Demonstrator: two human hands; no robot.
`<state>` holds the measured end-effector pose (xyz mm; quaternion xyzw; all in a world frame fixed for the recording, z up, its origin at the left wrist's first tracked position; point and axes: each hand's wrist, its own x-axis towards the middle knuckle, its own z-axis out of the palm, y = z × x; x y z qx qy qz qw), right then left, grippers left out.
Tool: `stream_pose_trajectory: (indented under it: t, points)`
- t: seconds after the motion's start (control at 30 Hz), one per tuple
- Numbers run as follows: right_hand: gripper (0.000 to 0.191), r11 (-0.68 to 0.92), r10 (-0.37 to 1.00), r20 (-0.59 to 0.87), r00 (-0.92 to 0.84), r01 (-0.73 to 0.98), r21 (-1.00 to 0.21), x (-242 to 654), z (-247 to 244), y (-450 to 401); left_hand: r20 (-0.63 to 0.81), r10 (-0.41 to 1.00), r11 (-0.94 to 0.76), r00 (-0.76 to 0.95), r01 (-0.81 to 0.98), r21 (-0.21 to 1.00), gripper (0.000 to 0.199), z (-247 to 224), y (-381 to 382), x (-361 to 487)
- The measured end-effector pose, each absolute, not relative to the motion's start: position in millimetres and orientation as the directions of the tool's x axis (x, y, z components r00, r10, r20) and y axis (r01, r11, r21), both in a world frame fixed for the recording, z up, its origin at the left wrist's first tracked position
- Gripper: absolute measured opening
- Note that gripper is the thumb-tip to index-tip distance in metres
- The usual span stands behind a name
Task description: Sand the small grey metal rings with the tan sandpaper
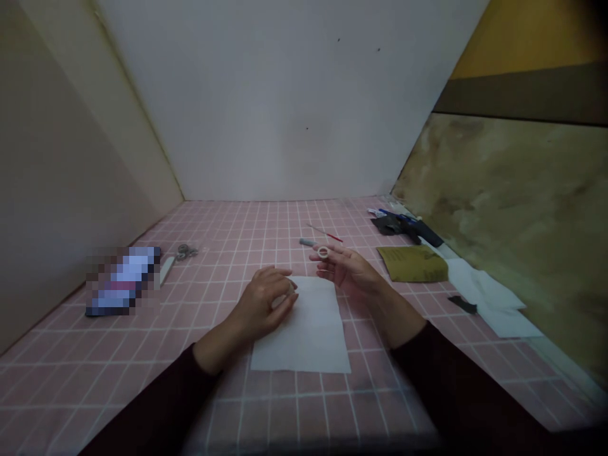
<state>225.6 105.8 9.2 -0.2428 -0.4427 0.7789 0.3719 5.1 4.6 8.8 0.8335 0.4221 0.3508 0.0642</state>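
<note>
A small cream-coloured ring, like a narrow roll of tape (323, 253), is held at the fingertips of my right hand (349, 269). That hand is raised, palm turned inward, above the far right corner of a white sheet of paper (304, 339). Over the paper's left edge hovers my left hand (266, 297), its fingers loosely bent and the thumb apart from them. A pale patch shows between its fingertips; whether that is paper or a held piece I cannot tell. Just beyond my right hand lie a grey capped pen or marker (306, 242) and a thin red-handled tool (332, 236).
Pink checked cloth (228, 380) covers the table. To the left are a phone (124, 282), a white strip (166, 269) and grey-handled scissors (185, 251). On the right lie an olive-brown packet (412, 264), dark scraps (396, 225), white sheets (489, 294) and a black piece (462, 304).
</note>
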Motion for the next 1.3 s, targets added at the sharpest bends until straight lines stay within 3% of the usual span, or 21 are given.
stream_pose_trajectory:
  t: [0.2,0.5,0.63,0.87,1.13,1.3]
  points:
    - [0.021,-0.421,0.772,-0.061,-0.633,-0.437,-0.795,223,10,99,0.497,0.793,-0.586,0.353,0.667,0.46,0.018,8,6,3]
    - [0.033,-0.485,0.723,-0.01,-0.691,-0.497,-0.719,223,13,94,0.428,0.836,-0.533,0.344,0.697,0.479,0.019,4,6,5]
    - [0.034,-0.483,0.703,-0.016,-0.711,-0.46,-0.745,223,12,91,0.452,0.847,-0.501,0.278,0.702,0.506,0.012,3,5,5]
    - [0.032,-0.462,0.646,-0.009,-0.763,-0.382,-0.8,221,9,90,0.457,0.866,-0.463,0.205,0.673,0.576,0.018,3,2,5]
    - [0.028,-0.375,0.687,-0.075,-0.722,-0.265,-0.888,207,3,84,0.511,0.838,-0.508,0.191,0.615,0.604,0.014,5,1,9]
    - [0.028,-0.249,0.757,-0.128,-0.641,-0.102,-0.963,196,-4,77,0.463,0.868,-0.47,0.178,0.595,0.652,0.013,0,5,9]
